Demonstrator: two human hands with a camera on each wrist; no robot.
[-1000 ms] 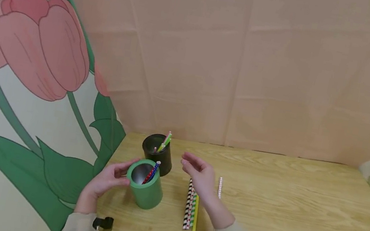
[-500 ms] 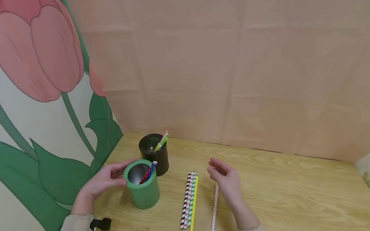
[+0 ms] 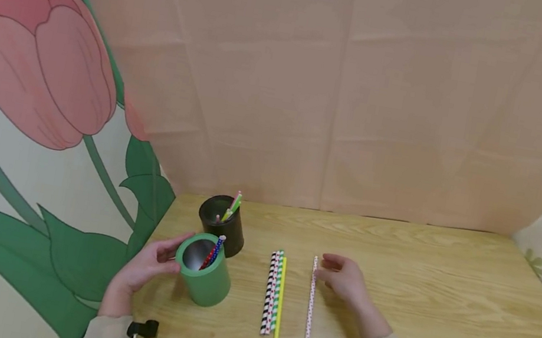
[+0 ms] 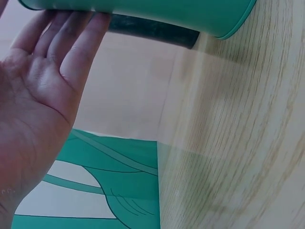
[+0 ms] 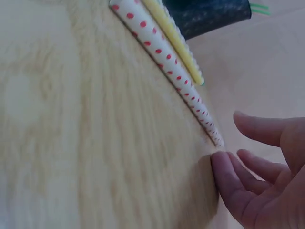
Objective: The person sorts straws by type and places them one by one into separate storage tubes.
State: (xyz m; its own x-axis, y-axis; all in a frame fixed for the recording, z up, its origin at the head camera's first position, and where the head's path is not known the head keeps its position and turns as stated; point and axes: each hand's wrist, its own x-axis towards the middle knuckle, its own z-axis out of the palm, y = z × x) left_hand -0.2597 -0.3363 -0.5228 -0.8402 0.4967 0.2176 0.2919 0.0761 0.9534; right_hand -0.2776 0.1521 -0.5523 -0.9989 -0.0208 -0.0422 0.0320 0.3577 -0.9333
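My left hand [image 3: 145, 266] holds a green cylindrical cup [image 3: 207, 284] at its left side, thumb near the front and fingers behind; the fingertips are hidden past the cup in the left wrist view. A red and a blue dotted straw [image 3: 217, 249] lean inside it. My right hand [image 3: 345, 280] is low over the table, fingers apart and holding nothing. Its fingertips are right at the far end of a white paper straw with red dots [image 5: 167, 62], which lies alone on the wood. Left of that straw lie several others side by side, including a yellow straw [image 3: 280, 308].
A black cup [image 3: 232, 237] with pink and green straws [image 3: 233, 207] stands behind the green one. The wooden table [image 3: 429, 315] extends to the right. A pinkish cloth [image 3: 274, 86] hangs at the back, and a tulip-patterned panel [image 3: 66, 75] rises on the left.
My right hand has moved right from above the row of straws, then down beside the lone dotted straw. The left hand stays at the green cup.
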